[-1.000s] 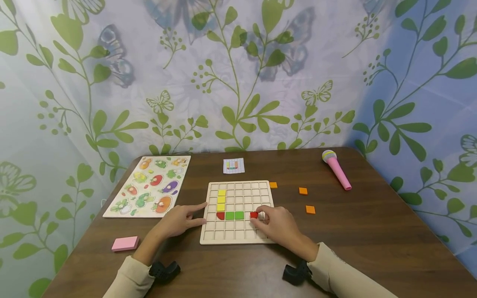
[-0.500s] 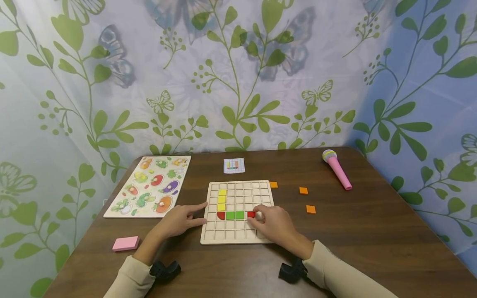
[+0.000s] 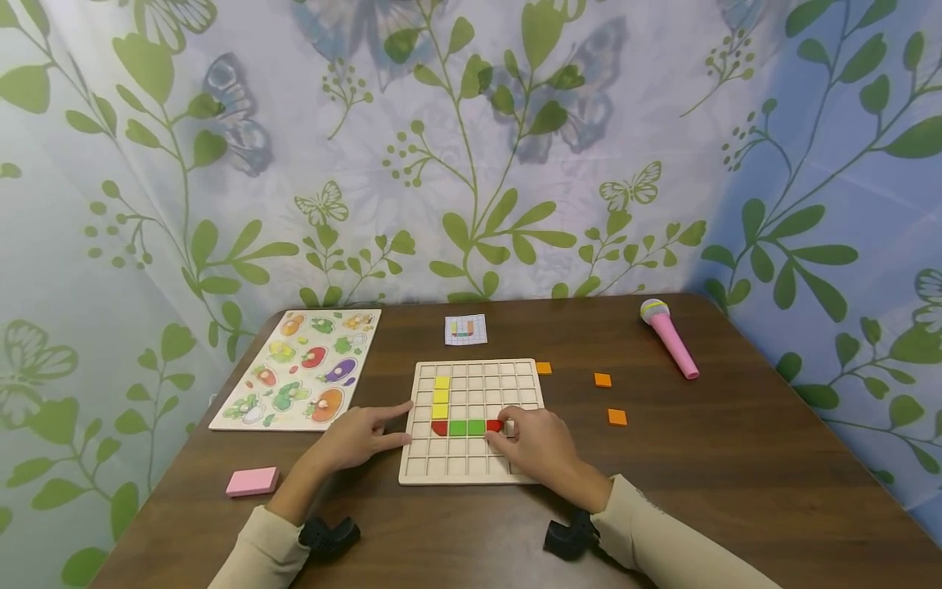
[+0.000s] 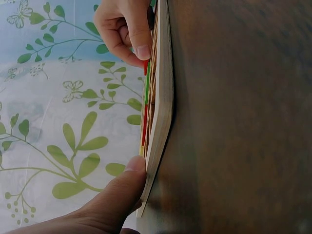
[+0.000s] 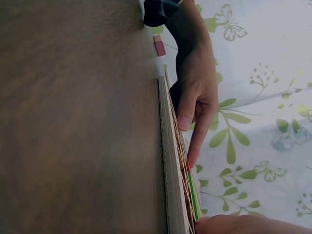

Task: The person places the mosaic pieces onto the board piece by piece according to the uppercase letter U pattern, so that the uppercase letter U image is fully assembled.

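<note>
A wooden grid board (image 3: 471,466) lies on the table. Three yellow tiles (image 3: 441,397) stand in a column, above a rounded red tile (image 3: 440,428) and a pair of green tiles (image 3: 467,428) in one row. My right hand (image 3: 545,446) pinches a second red tile (image 3: 494,425) between thumb and index finger, right beside the green pair; the fingers partly cover it. My left hand (image 3: 356,435) touches the board's left edge with extended index finger and thumb. In the left wrist view, the left thumb (image 4: 119,190) rests at the board's edge.
Three orange tiles (image 3: 616,417) lie right of the board. A small pattern card (image 3: 465,337) is behind it, and a pink toy microphone (image 3: 673,343) sits at the back right. To the left are a vegetable puzzle board (image 3: 298,368) and a pink block (image 3: 253,482).
My right hand has slid the red tile leftward along its row, up to the green tiles. The left hand has stayed at the board's edge.
</note>
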Available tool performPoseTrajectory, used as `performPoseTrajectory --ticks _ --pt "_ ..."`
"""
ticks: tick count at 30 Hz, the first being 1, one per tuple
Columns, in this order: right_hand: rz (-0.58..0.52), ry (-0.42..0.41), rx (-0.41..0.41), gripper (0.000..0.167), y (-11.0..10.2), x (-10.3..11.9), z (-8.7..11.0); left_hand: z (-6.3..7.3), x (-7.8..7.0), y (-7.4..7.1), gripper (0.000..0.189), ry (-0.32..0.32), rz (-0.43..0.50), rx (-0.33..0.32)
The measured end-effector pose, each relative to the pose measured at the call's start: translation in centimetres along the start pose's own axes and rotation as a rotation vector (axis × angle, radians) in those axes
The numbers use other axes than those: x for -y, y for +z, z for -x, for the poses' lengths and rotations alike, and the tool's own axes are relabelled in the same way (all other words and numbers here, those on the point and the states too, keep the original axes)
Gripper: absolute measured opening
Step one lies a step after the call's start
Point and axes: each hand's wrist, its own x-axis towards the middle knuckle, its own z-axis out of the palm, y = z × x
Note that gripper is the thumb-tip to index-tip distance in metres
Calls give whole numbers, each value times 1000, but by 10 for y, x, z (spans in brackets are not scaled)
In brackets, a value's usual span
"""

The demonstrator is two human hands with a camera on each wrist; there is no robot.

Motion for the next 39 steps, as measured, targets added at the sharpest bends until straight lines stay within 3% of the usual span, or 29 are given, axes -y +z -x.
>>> performPoseTrajectory --ticks 26,39 --pt "-21 3 -5 27 0 -1 0 1 -3 -3 66 -6 -11 5" --pt "-73 -74 -68 18 2 -6 3 1 -5 -4 67 1 -12 17"
